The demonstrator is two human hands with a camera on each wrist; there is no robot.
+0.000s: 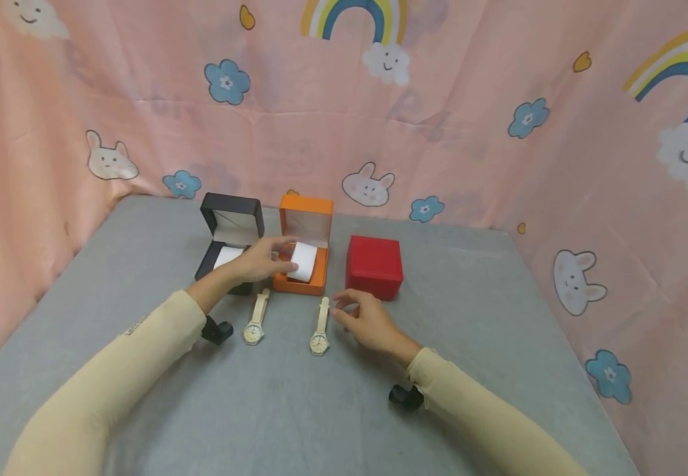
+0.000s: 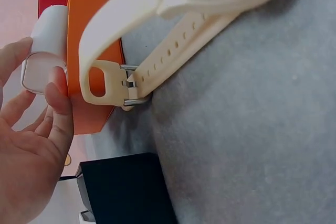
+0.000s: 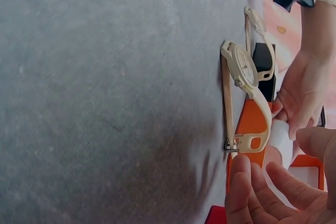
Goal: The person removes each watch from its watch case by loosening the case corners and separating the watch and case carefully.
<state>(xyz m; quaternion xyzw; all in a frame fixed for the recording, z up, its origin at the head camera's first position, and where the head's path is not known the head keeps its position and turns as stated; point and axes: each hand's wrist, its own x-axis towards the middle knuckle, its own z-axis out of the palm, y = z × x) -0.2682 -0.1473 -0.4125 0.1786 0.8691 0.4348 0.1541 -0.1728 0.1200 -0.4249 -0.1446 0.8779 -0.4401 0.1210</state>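
1. Head view: left hand (image 1: 262,259) pinches white cushion (image 1: 304,262) between thumb and fingers, at open orange box (image 1: 299,288); cushion tilted, cannot tell whether fully seated
2. Right hand (image 1: 369,322) holds nothing, fingers loosely bent with thumb apart, tips just beside strap end of near watch (image 1: 320,343); contact unclear
3. Second watch (image 1: 253,332), also cream, lies left of it, both on grey table (image 1: 320,423), straps toward boxes
4. Black box (image 1: 232,205) stands open, left of orange; red box (image 1: 375,264), closed, to its right
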